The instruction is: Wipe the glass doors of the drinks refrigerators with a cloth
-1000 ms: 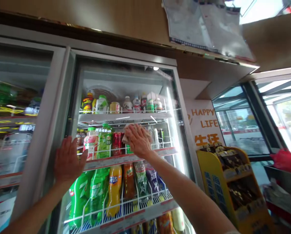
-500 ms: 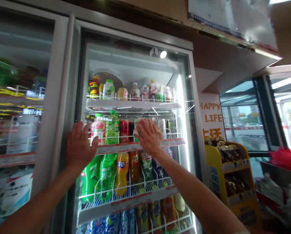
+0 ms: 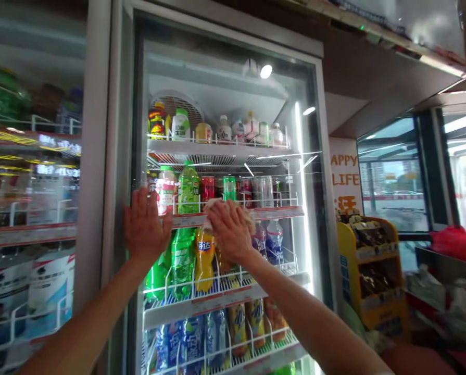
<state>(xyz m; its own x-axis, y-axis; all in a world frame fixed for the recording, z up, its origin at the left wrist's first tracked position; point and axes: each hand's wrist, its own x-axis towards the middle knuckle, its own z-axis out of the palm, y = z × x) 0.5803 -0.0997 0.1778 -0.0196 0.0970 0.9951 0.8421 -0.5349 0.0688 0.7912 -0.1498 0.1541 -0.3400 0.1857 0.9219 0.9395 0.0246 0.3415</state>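
Shop interior, left cooler [image 3: 29,234] at 9 o'clock with bottles [image 3: 6,284] behind its glass. Left hand [image 3: 146,224] between 8 and 9: empty, open, fingers up and slightly spread, thumb out toward 2, palm facing the door's edge; looks like a brace, can't confirm firm contact. Forearm runs toward 8. Glass door [image 3: 209,57] fills the middle, reads as closed. Right hand [image 3: 230,229] just off centre at 6: opened flat, fingers toward 11, over a pale bunched cloth [image 3: 250,221] apparently pressed between hand and glass, about level with the can shelf's red-edged strip [image 3: 279,212]. Forearm runs toward 4. Step in hand, my read: wiping the glass. Next stroke would call for even palm pressure, cloth spread under the fingers, left hand as steady support. Yellow rack [image 3: 345,260] at 4, windows [image 3: 392,179] at 3
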